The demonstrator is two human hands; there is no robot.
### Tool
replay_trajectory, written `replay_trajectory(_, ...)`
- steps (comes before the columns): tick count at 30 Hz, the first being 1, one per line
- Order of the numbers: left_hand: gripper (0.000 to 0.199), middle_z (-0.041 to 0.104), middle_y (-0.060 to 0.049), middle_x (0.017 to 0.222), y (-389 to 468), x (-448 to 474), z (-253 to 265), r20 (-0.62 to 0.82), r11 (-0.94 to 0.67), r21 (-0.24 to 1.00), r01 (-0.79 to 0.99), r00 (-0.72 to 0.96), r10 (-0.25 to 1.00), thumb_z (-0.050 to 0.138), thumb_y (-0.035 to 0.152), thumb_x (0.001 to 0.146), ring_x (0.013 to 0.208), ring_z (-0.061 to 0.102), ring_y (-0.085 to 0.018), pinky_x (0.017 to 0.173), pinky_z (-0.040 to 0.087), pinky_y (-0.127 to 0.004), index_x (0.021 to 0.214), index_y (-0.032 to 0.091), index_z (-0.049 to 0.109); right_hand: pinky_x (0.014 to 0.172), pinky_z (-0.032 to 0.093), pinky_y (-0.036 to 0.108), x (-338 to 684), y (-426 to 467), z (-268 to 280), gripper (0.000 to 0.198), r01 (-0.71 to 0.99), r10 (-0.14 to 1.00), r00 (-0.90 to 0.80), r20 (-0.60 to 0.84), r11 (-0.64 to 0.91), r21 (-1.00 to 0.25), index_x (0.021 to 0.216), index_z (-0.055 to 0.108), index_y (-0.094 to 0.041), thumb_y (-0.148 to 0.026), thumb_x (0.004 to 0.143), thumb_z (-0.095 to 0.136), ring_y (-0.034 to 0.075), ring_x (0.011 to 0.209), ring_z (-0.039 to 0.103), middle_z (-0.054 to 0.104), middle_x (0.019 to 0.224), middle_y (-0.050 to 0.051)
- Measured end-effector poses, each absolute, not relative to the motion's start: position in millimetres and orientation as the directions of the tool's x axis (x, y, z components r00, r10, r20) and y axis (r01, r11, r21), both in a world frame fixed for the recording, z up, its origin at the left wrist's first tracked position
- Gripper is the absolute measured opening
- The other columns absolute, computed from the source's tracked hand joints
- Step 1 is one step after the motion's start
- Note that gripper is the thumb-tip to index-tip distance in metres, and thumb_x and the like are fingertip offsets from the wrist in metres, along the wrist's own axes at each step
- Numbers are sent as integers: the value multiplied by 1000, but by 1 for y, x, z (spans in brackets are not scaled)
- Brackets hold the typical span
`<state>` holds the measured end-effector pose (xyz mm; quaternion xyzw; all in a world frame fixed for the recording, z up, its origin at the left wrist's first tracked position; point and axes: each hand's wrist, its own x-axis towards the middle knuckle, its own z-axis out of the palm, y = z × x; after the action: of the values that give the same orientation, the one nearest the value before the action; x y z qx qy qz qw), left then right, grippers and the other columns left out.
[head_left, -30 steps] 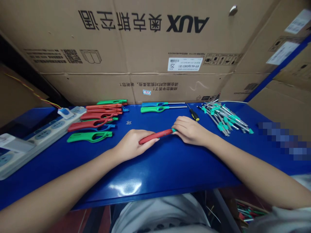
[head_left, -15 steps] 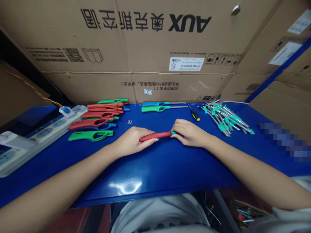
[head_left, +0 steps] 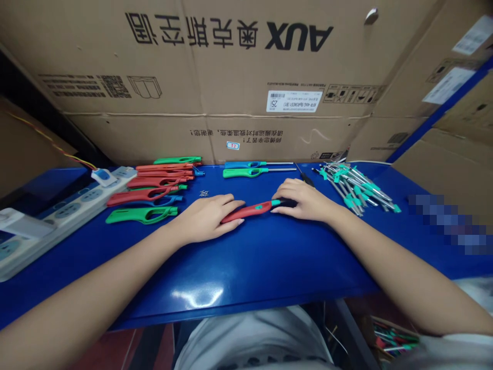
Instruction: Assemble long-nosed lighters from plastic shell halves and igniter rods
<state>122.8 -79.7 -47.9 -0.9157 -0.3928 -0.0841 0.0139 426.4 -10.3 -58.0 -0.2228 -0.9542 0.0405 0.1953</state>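
Note:
A red stick lighter (head_left: pixel 248 211) with a teal trigger and a teal front end lies level between my hands, low over the blue table. My left hand (head_left: pixel 206 218) is closed around its rear handle, thumb on the near side. At the teal end, the fingers of my right hand (head_left: pixel 304 200) curl around the tip; whether a metal tube sits under them is hidden. Beyond the hands lie a green lighter (head_left: pixel 241 173) and a blue lighter (head_left: pixel 242 165), each fitted with a metal tube. A black screwdriver (head_left: pixel 306 178) is partly covered by my right hand.
Red, green and blue lighter bodies (head_left: pixel 144 195) are lined up at left, beside a white power strip (head_left: pixel 73 221). Small metal pieces (head_left: pixel 204 193) lie near my left hand. At right is a pile of metal tubes (head_left: pixel 354 187) with teal ends. Cardboard (head_left: pixel 215 77) walls the back.
The red lighter has rolled so its teal trigger shows, and its front end has tipped slightly away from me. My right hand has shifted a little forward, over the screwdriver's handle.

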Motion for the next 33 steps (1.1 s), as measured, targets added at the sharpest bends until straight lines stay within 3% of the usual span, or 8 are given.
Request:
replay_trajectory(5,38,66,-8,108,-82,125,-48,147,-691,5,723,683,716,48,44,100,87,68,-22,67,51,-28,125,20,64,87,45,40,436,-2,-56,30,589,570,-716,403,803,-90,96,72,-19,-39,101,50,24,96,62,72,99,9)
replay_trajectory(10,41,67,-9,113,-85,128,-48,148,-647,-1,762,640,754,50,43,100,92,70,-23,74,54,-31,131,17,61,81,50,47,455,13,-64,33,890,774,-421,472,452,52,119,65,-12,-29,94,52,34,99,62,67,111,21)
replay_trajectory(13,43,67,-10,112,-86,128,-51,155,-633,57,772,620,770,54,42,98,93,70,-25,79,55,-33,131,15,61,68,51,44,465,18,-67,38,973,916,-221,336,228,17,117,63,-10,-34,87,59,36,86,66,69,103,23)
replay_trajectory(17,36,67,-10,107,-86,129,-56,200,-610,151,778,580,789,58,39,97,93,68,-25,84,56,-35,122,15,66,59,48,37,468,18,-54,32,964,947,-148,286,203,-170,110,67,-18,-31,81,63,27,66,65,72,81,11)
replay_trajectory(21,27,66,-11,106,-88,133,-61,250,-584,219,781,534,808,60,30,95,97,66,-25,89,55,-38,116,14,68,62,48,35,456,10,-26,13,794,813,38,581,329,-511,85,70,-19,-31,81,65,22,64,62,66,69,5)
replay_trajectory(23,28,66,-12,109,-90,136,-64,262,-594,239,768,538,801,59,26,95,99,65,-26,92,54,-40,119,13,67,57,47,32,441,1,-18,21,602,780,131,612,428,-674,84,68,-20,-39,88,61,19,60,59,62,65,3)
replay_trajectory(28,30,66,-13,114,-97,145,-70,269,-611,300,733,549,791,58,21,96,104,62,-26,96,53,-42,123,12,64,43,44,25,382,-26,-30,44,133,925,-109,363,376,-917,104,67,-20,-61,87,63,12,52,54,62,69,0)
replay_trajectory(33,30,66,-13,116,-104,151,-71,272,-613,335,715,550,790,58,17,94,109,60,-27,101,52,-42,123,12,65,43,45,21,327,-29,-54,51,8,902,-350,253,273,-962,104,64,-21,-66,81,66,11,57,57,69,77,2)
